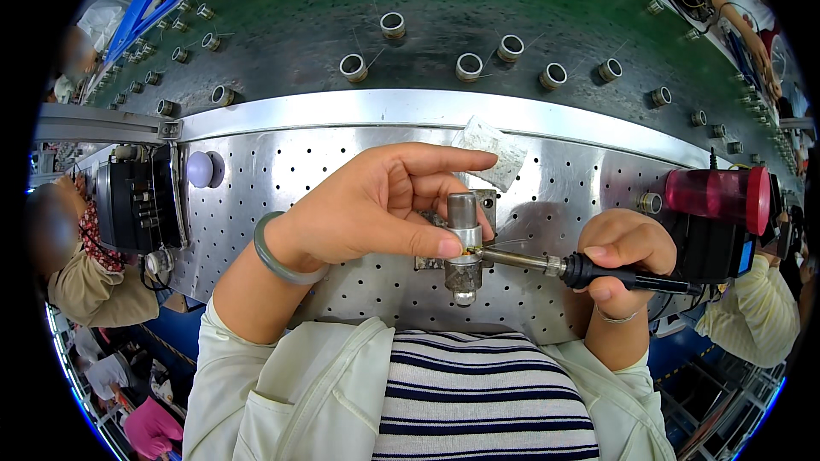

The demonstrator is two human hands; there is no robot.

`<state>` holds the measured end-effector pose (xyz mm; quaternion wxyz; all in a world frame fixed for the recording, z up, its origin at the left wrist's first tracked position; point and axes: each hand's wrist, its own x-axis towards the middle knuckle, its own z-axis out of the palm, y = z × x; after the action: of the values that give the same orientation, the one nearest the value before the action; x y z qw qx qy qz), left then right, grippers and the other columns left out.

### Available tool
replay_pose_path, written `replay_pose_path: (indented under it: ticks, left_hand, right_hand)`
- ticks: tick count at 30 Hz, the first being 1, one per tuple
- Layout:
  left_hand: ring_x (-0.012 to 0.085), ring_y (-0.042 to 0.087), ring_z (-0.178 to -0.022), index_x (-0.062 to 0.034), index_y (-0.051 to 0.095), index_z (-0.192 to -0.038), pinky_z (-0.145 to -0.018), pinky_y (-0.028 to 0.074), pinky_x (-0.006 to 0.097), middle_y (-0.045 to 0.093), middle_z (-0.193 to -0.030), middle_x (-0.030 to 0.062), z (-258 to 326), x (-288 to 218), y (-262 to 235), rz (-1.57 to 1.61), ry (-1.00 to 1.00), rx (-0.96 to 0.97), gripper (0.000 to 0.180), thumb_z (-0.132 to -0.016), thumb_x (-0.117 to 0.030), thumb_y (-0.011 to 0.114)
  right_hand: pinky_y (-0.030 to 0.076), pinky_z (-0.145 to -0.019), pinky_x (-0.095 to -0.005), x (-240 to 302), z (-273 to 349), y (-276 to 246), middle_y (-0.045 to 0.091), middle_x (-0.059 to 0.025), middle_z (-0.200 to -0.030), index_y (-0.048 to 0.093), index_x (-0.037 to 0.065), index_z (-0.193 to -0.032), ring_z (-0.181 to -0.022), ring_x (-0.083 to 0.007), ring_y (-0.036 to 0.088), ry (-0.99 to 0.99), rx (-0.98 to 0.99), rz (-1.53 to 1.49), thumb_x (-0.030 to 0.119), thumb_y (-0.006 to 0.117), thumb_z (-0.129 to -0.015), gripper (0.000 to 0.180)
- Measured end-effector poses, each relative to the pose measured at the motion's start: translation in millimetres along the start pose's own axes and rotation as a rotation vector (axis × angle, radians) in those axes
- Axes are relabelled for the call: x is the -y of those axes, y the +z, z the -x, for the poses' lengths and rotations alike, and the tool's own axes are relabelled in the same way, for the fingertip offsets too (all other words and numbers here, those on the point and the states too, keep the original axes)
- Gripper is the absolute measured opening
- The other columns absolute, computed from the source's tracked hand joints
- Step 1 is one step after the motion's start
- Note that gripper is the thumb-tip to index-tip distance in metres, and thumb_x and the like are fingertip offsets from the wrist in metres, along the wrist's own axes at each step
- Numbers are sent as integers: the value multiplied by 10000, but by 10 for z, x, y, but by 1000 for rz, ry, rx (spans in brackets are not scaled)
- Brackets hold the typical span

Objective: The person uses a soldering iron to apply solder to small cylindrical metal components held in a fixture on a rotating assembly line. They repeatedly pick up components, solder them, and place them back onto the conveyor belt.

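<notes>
A soldering iron [611, 275] with a black handle is gripped in my right hand [630, 254], its metal barrel pointing left. Its tip meets the side of a small metal ring part [464, 240], which sits around a metal post fixture [462, 205]. My left hand [389, 205] wraps the fixture from the left, thumb pressed near the iron's tip and index finger stretched out above. Whether the thumb also pinches a thin wire there is too small to tell. Behind that hand lies a crumpled whitish cloth or paper [497, 154].
A green conveyor belt [282, 30] beyond the perforated metal table [342, 147] carries several metal rings with thin wires. One loose ring [650, 202] rests by a red translucent cylinder [717, 199] at right. At left are a purple knob [201, 169] and a black machine [128, 196]. Co-workers sit either side.
</notes>
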<state>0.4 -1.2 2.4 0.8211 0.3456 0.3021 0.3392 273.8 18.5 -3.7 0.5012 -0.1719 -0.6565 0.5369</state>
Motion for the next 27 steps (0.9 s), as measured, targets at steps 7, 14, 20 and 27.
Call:
replay_pose_path:
  ticks: [7, 14, 20, 27]
  left_hand:
    - [189, 633, -946, 71, 334, -1387, -808, 526, 238, 631, -1013, 188, 8, 0, 33, 33, -3, -29, 752, -729, 88, 697]
    - [177, 632, -932, 72, 333, -1388, -806, 520, 229, 632, -1010, 184, 5, -6, 52, 18, -6, -34, 750, -730, 81, 692]
    - [167, 627, -917, 72, 345, -1383, -777, 509, 218, 633, -1015, 185, -16, 15, 61, 26, -5, -24, 742, -727, 68, 691]
    - [155, 610, -959, 23, 374, -1389, -803, 483, 225, 637, -1057, 173, -10, -22, -82, 64, 82, -3, 715, -746, 48, 686]
  right_hand:
    - [433, -480, -252, -4, 23, -12, 630, -128, -654, 641, -50, -830, -503, -192, 578, 29, -34, -25, 38, 784, -649, 246]
    - [436, -485, -254, 1, 17, -12, 628, -121, -646, 638, -42, -814, -503, -194, 577, 36, -13, 9, 45, 783, -645, 239]
    - [425, -467, -250, -3, 76, -38, 618, -124, -665, 615, -40, -813, -494, -170, 561, 38, -62, -18, 44, 752, -703, 195]
    - [388, -426, -218, 14, 5, 21, 571, -94, -661, 569, -27, -831, -448, -122, 511, 45, -203, -103, 132, 739, -780, 237]
